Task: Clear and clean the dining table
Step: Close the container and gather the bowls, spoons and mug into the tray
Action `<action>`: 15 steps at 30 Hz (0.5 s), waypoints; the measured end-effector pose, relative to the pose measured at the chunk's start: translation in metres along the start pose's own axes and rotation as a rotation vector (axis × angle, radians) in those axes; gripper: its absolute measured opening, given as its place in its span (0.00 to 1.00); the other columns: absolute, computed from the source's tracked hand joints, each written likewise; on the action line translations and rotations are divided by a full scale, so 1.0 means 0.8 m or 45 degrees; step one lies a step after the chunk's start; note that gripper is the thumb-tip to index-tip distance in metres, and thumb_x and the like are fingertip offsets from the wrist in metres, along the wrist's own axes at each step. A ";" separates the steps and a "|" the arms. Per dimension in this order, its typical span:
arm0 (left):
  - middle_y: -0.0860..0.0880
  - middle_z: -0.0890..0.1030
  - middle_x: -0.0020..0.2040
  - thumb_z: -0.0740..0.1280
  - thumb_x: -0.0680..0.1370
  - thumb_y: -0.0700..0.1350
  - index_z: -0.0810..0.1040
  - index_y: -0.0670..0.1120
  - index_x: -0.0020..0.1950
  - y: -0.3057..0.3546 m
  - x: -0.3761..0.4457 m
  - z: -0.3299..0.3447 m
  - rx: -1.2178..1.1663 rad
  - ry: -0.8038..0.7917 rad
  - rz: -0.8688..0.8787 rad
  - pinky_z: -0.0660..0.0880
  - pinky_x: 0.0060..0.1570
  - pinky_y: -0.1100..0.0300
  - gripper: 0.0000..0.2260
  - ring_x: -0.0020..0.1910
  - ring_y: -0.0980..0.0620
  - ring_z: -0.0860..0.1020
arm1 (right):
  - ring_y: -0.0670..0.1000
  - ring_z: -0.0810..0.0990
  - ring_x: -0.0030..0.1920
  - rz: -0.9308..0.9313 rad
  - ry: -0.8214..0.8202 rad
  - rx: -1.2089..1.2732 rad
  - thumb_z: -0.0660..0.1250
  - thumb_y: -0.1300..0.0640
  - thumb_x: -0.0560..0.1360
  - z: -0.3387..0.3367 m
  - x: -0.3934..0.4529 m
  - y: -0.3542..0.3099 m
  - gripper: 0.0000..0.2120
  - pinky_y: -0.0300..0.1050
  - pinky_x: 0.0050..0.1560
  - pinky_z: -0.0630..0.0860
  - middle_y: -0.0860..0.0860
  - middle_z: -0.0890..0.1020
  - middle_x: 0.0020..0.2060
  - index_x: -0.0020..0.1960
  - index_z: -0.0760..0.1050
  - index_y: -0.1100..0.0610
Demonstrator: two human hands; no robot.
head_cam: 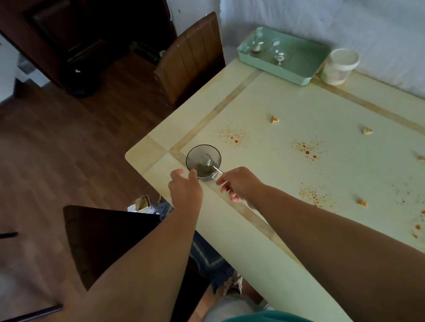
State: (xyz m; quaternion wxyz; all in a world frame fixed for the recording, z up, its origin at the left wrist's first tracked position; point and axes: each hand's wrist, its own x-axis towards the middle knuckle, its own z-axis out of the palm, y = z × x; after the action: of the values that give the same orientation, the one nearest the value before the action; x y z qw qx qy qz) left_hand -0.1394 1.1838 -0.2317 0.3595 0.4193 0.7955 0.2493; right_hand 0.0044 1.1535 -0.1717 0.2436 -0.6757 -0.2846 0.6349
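Observation:
A smoky glass bowl (203,161) stands near the left corner of the cream dining table (271,236), with a metal spoon (210,163) resting in it. My right hand (239,184) pinches the spoon's handle just outside the bowl's rim. My left hand (186,187) hovers at the bowl's near side with fingers apart, its fingertips almost touching the glass. Orange sauce spatters (307,149) and bread crumbs (273,119) are scattered over the tabletop.
A mint-green tray (305,76) holding small glass items sits at the table's far edge, beside a white lidded tub (338,66). A brown chair (191,60) stands at the far left side, and a dark chair (105,239) stands close to my legs.

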 end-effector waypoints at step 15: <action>0.40 0.78 0.56 0.56 0.81 0.42 0.71 0.45 0.65 -0.007 0.044 0.006 0.811 -0.369 0.380 0.78 0.56 0.50 0.14 0.55 0.42 0.80 | 0.48 0.72 0.30 0.187 -0.082 0.271 0.59 0.58 0.78 0.010 0.027 -0.006 0.09 0.41 0.34 0.72 0.55 0.84 0.43 0.45 0.76 0.61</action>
State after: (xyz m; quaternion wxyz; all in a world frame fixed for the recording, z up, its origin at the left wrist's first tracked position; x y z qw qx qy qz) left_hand -0.1521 1.2107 -0.2513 0.2795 0.6521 0.7043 -0.0227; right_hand -0.0033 1.1717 -0.1844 0.2575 -0.6444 -0.1732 0.6989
